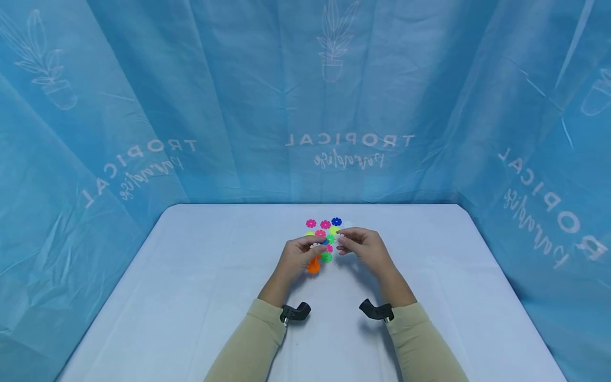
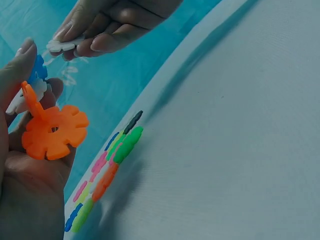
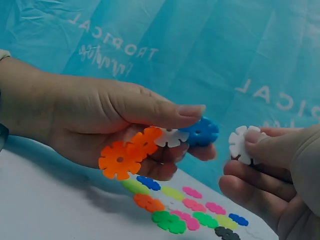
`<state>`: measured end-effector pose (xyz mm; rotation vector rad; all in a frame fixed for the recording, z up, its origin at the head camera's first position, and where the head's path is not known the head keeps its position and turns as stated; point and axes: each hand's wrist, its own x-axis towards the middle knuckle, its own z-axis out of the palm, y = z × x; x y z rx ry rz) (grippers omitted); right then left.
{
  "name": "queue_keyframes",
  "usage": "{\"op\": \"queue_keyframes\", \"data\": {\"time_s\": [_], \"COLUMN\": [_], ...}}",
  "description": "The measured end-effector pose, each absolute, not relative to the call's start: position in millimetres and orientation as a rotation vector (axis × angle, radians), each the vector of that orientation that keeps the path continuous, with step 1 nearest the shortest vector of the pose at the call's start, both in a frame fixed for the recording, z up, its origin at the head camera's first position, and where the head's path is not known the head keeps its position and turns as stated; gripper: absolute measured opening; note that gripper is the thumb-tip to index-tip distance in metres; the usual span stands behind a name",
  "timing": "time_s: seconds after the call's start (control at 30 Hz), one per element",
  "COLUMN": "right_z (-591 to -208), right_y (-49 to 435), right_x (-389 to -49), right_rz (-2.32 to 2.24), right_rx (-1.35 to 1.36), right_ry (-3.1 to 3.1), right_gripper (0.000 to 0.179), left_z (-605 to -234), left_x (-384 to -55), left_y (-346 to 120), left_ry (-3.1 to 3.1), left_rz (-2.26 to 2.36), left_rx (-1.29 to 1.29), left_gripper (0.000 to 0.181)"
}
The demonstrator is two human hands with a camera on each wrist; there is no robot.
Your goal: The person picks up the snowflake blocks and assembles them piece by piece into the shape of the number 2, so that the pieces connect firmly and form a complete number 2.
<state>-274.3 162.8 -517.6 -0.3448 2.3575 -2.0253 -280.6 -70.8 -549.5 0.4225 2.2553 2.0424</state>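
Observation:
Above the table, my left hand (image 1: 297, 257) pinches a short chain of flower-shaped interlocking discs between thumb and fingers. In the right wrist view the chain runs from an orange disc (image 3: 111, 167) through a second orange disc (image 3: 148, 142) and a white disc (image 3: 173, 138) to a blue disc (image 3: 206, 133) near the thumb tip. My right hand (image 1: 367, 245) holds a single white disc (image 3: 239, 145) between thumb and index finger. A small gap separates this disc from the blue end of the chain.
Loose flower discs in several colours lie on the white table (image 1: 191, 276) beneath and beyond the hands, among them a green disc (image 3: 169, 223), a black disc (image 3: 227, 233) and a dark blue disc (image 1: 336, 221). A blue printed curtain (image 1: 248, 106) encloses the table's back and sides.

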Motion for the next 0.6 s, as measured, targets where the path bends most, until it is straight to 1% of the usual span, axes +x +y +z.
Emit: {"op": "queue_keyframes", "data": {"time_s": [0.23, 0.47, 0.6], "right_z": [-515.4, -514.2, -509.9], "right_y": [156.9, 156.6, 157.2], "right_x": [-269.6, -268.7, -267.2], "right_rz": [-1.961, -1.842, -1.762], "right_rx": [-0.446, -0.528, -0.576], "right_ry": [2.412, 2.496, 2.531], "right_gripper": [0.025, 0.023, 0.018], "left_z": [-547.8, -545.7, -544.9], "left_x": [-278.1, -278.1, -278.8], "left_y": [-71.9, -73.8, -74.8], "left_ry": [2.255, 2.255, 2.233], "left_rz": [1.999, 1.952, 1.939], "left_rx": [0.565, 0.562, 0.528], "left_gripper": [0.025, 0.025, 0.023]}}
